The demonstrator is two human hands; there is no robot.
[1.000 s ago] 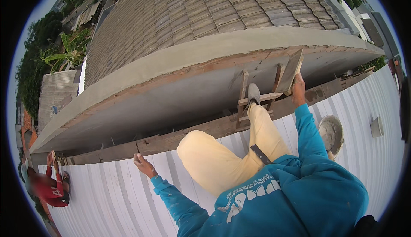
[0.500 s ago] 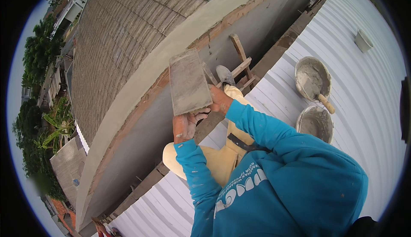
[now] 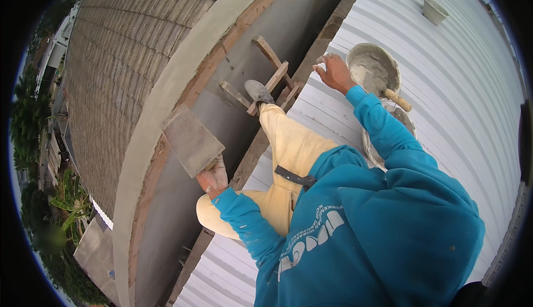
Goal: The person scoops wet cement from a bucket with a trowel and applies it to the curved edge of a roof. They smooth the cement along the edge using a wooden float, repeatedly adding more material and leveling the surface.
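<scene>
My left hand [image 3: 215, 179] grips a flat rectangular plastering board [image 3: 191, 140] from its near end. The board is grey, smeared with mortar and tilted, in front of the wall's top edge. My right hand [image 3: 335, 74] holds nothing, its fingers apart, just left of a bucket of grey mortar [image 3: 371, 68]. A tool's wooden handle [image 3: 398, 100] sticks out over that bucket's near rim; its other end cannot be made out. Partly behind my right sleeve is a second bucket [image 3: 401, 119].
A wall with a smooth mortar-coated top [image 3: 166, 79] curves beside the tiled roof [image 3: 125, 57]. A wooden frame [image 3: 272, 74] stands against it, under my foot. White corrugated sheeting [image 3: 327, 110] lies to the right, with a small bucket [image 3: 435, 11] farther off. A dark gap runs along the wall.
My right hand has left the board and moved right to beside the mortar bucket. My left hand has shifted left and slightly nearer with the board. The view has turned somewhat right.
</scene>
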